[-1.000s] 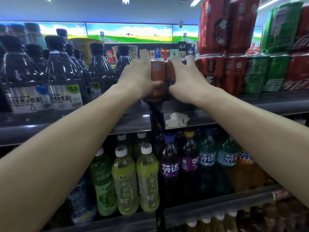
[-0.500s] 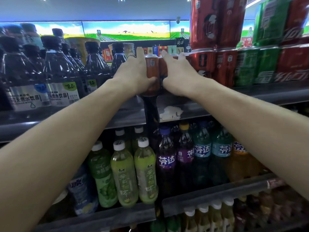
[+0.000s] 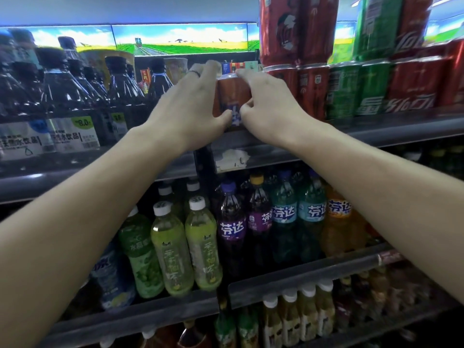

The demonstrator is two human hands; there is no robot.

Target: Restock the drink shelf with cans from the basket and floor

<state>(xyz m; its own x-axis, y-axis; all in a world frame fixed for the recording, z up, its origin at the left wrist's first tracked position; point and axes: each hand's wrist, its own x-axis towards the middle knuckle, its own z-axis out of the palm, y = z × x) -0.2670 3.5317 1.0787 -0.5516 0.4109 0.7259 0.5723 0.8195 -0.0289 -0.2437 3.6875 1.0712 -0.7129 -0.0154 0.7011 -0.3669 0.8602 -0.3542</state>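
An orange can (image 3: 229, 96) stands on the upper shelf (image 3: 401, 126), just left of the stacked red and green cans (image 3: 351, 89). My left hand (image 3: 190, 106) wraps its left side, thumb across the front near the label. From the right, my right hand (image 3: 268, 106) holds the same can, with fingertips on its rim and thumb on the front. Both hands hide most of the can, so I cannot tell whether a second can is behind them.
Dark large water bottles (image 3: 62, 101) fill the upper shelf to the left. Below stand green tea bottles (image 3: 173, 249) and purple, teal and orange soda bottles (image 3: 283, 217). A lower row of bottles (image 3: 298, 315) sits under that. The basket and floor are out of view.
Both hands stayed on the orange cans at the shelf's front and closed in together; two cans showed between them earlier, only one shows now. The view tilted slightly downward.
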